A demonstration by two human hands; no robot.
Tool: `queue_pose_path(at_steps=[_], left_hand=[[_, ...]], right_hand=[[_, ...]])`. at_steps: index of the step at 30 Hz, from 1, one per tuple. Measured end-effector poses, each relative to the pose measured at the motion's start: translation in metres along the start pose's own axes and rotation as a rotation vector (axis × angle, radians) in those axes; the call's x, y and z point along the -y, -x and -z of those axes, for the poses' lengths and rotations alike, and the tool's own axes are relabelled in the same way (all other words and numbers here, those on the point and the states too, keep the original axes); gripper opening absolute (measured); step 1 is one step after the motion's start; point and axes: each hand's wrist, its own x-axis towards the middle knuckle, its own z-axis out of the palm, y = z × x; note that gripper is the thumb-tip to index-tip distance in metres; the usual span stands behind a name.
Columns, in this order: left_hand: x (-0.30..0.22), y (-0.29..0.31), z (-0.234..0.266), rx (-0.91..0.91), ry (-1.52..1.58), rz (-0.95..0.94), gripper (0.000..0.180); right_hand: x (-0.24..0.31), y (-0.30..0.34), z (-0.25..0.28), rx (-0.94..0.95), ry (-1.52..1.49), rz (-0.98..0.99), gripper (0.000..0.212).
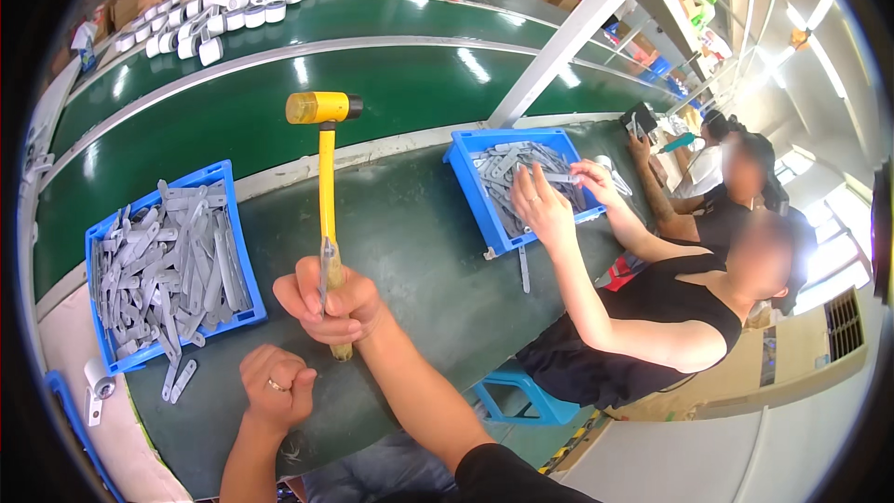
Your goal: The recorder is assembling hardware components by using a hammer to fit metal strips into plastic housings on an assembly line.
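Observation:
My right hand (328, 303) is closed round the handle of a mallet (325, 177) with a yellow head and black end cap. The mallet stands upright, its head above my fist. A thin grey metal strip (325, 265) shows along the handle, at my fingers. My left hand (277, 384), with a ring, is curled into a loose fist low over the dark green tabletop (400, 224); nothing shows in it. Left of my hands a blue crate (244, 270) is heaped with grey metal strips (177, 265). A few strips lie over its near edge and on the table.
At my right, a co-worker's hands (549, 196) handle a strip above another blue crate (470, 191). A green conveyor belt (372, 65) runs beyond the table. White round parts (223, 14) sit in a cluster at the far left. A metal post (568, 42) stands by the belt.

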Motion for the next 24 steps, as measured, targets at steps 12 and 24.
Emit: queue_pose_path(at_steps=[12, 24], left_hand=[[0.008, 0.010, 0.004, 0.086, 0.034, 0.029, 0.028], [0.005, -0.002, 0.014, 0.133, -0.028, 0.022, 0.020]], right_hand=[[-0.010, 0.002, 0.000, -0.032, -0.077, 0.015, 0.015], [-0.014, 0.009, 0.003, -0.200, -0.064, -0.047, 0.017]])
